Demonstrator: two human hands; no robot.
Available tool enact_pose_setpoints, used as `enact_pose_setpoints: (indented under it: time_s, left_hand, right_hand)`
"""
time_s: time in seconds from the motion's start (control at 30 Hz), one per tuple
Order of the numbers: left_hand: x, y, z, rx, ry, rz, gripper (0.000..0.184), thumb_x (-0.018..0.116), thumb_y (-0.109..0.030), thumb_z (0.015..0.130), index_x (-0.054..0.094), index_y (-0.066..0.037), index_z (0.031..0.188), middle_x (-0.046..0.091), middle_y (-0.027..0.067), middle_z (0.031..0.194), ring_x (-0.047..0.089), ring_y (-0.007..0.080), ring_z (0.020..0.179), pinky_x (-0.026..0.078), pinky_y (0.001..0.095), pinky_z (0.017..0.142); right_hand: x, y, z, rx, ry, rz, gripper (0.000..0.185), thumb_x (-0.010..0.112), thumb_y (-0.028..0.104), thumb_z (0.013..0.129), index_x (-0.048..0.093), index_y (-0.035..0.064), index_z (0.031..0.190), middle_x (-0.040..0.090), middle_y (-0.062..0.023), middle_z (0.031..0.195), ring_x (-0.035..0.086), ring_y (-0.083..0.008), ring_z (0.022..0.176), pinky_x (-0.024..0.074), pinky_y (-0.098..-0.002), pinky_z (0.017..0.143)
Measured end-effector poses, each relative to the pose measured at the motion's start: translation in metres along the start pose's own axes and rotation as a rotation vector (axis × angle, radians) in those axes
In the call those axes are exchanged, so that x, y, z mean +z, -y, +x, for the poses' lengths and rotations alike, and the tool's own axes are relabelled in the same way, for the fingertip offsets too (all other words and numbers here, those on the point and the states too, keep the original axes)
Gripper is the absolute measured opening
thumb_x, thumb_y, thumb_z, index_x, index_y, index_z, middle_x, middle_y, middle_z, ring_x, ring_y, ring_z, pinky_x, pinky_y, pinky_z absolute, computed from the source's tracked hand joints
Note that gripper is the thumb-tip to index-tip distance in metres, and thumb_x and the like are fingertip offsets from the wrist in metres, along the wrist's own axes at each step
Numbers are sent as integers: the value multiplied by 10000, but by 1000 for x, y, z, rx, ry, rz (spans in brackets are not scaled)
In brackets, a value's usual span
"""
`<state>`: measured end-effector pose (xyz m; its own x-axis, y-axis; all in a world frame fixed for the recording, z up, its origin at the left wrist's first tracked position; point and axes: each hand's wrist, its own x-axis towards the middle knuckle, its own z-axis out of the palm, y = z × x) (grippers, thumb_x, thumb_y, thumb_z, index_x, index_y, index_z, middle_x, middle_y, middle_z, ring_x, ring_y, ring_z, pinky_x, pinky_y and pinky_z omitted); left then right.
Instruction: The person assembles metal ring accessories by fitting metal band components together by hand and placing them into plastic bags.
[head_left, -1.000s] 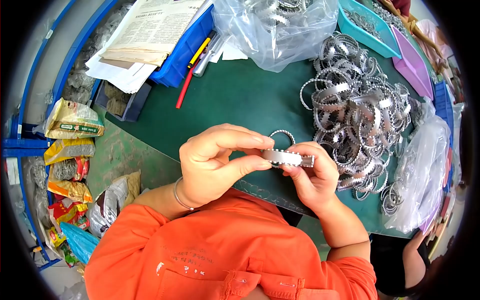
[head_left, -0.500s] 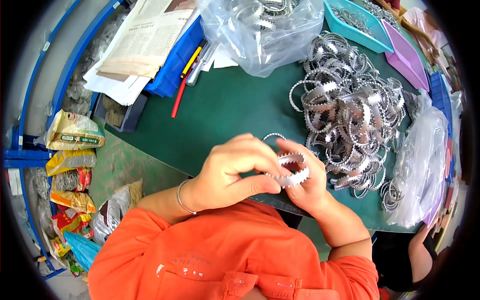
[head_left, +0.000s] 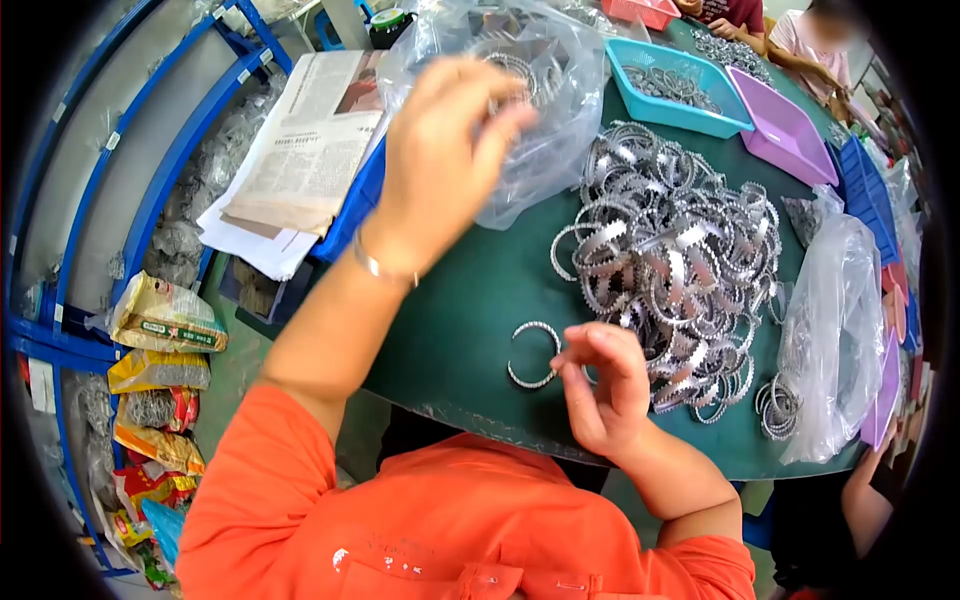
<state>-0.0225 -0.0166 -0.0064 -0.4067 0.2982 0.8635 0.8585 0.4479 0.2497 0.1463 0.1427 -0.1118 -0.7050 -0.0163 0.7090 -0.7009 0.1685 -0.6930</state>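
Up goes the left hand (head_left: 450,150), off the middle and over to the clear bag (head_left: 550,165) at 12 o'clock!

Toothed ring (head_left: 534,355) flat on the green table (head_left: 450,340), right hand (head_left: 605,390) just at its 3 o'clock edge: thumb and forefinger drawn together there, though whether they pinch it, can't tell. Left fingers parted and blurred; anything in them, can't tell.

From that ring, the big tangled pile (head_left: 680,270) crowds 2 o'clock, and a small bunch of rings (head_left: 778,408) sits between 3 and 4, beside the crumpled plastic (head_left: 835,320). Left hand and wrist block part of the clear bag, which has more rings inside. Teal basket (head_left: 725,125) at 1 o'clock, small metal pieces in it; purple tray (head_left: 790,150) right beside. Newspaper (head_left: 310,150) between 10 and 11, overlapping the blue bin (head_left: 350,215), whose contents are hidden.
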Motion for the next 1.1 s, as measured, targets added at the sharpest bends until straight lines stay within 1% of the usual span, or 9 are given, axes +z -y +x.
enact_pose_setpoints:
  time_s: [0.17,0.3,0.37,0.5,0.57,0.63,0.7,0.93,1.1]
  left_hand:
    - [-5,-12,-21,-238,76,-7,259,660,-30,760,612,-26,1015,548,93,1085,592,129,709,479,239,595]
    - [-13,-44,-68,-134,978,-559,201,729,-109,703,581,-35,818,542,75,926,563,189,708,465,303,607]
    - [-12,-52,-107,-74,1040,-497,216,740,-125,683,578,-35,794,517,67,839,544,235,737,463,314,643]
    - [-14,-52,-137,-124,864,-524,166,718,-68,711,583,-24,797,518,68,833,552,213,721,460,292,628]
    - [-26,-62,-132,-615,648,-642,130,702,-23,736,591,-8,801,528,59,838,547,135,673,442,246,581]
    - [-27,-74,-142,-760,415,-675,110,707,5,725,606,-3,769,561,63,803,540,105,657,430,227,557]
    - [-26,-81,-139,-395,337,-493,155,739,-21,692,602,-7,763,572,67,784,546,157,625,441,253,536]
    - [-31,-85,-150,-443,220,-454,391,791,-72,645,594,-37,981,486,79,1029,401,62,566,383,207,508]
    - [-33,-74,-139,-447,424,-461,335,715,-8,707,621,-12,1029,575,83,980,553,131,667,469,244,584]
  right_hand:
    - [-4,2,3,47,-62,-3,407,505,-178,757,468,-43,1139,538,-186,1021,576,-153,676,478,-228,599]
    - [-5,2,5,54,-89,16,343,499,-171,768,483,-37,1083,539,-169,987,559,-140,663,469,-214,578]
    - [-6,1,6,41,-79,-4,330,492,-170,770,486,-35,1071,538,-166,981,557,-136,662,466,-215,571]
    - [-8,1,6,75,19,-75,317,525,-150,765,493,-23,1054,526,-141,968,524,-116,665,442,-212,559]
    - [-4,3,8,124,40,-113,318,610,-70,774,487,-8,1060,515,-123,967,516,-125,656,419,-219,526]
    - [-4,5,7,219,111,-136,337,669,10,773,486,-3,1055,516,-122,955,526,-135,651,415,-228,501]
    - [-3,3,1,409,192,-26,414,725,91,755,477,-7,1071,557,-96,845,564,-129,636,440,-220,498]
    - [-2,3,2,434,154,91,231,681,-17,715,557,-2,910,562,-58,781,541,-96,576,443,-212,507]
    - [0,4,-4,368,222,108,297,683,-23,668,551,25,931,551,-42,787,509,-99,541,419,-228,479]
